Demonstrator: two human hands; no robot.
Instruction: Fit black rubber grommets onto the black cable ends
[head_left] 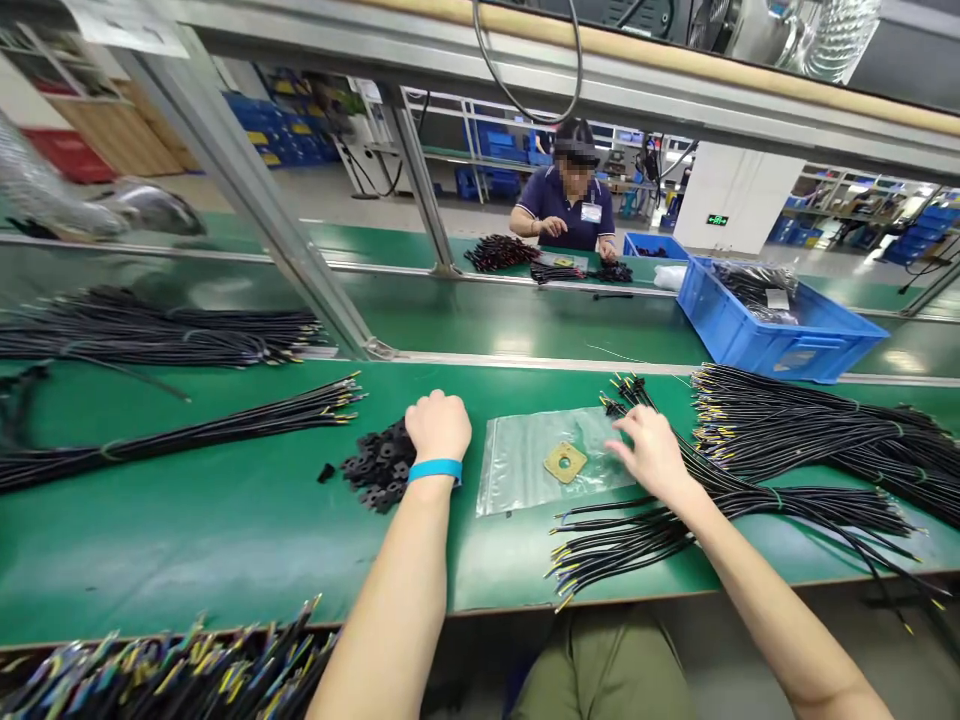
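Observation:
My left hand (438, 430) is at the right side of a pile of small black plastic parts (379, 465), its knuckles up and its fingers curled under. Whatever those fingers hold, if anything, is hidden. A teal band circles that wrist. My right hand (651, 452) has its thumb and fingers apart, over the right end of a clear plastic bag (517, 465) and beside black cables (694, 462). Some of these cables carry black parts (624, 392) near their yellow-tipped ends. On the bag lies a yellowish square plate with a hole (559, 474).
Black cable bundles lie at left (225, 428) and right (795, 425) on the green table (247, 540). More wire ends (187, 665) stand below the front edge. A blue bin (810, 345) sits at back right. Metal posts (300, 270) rise behind; a co-worker (555, 210) sits opposite.

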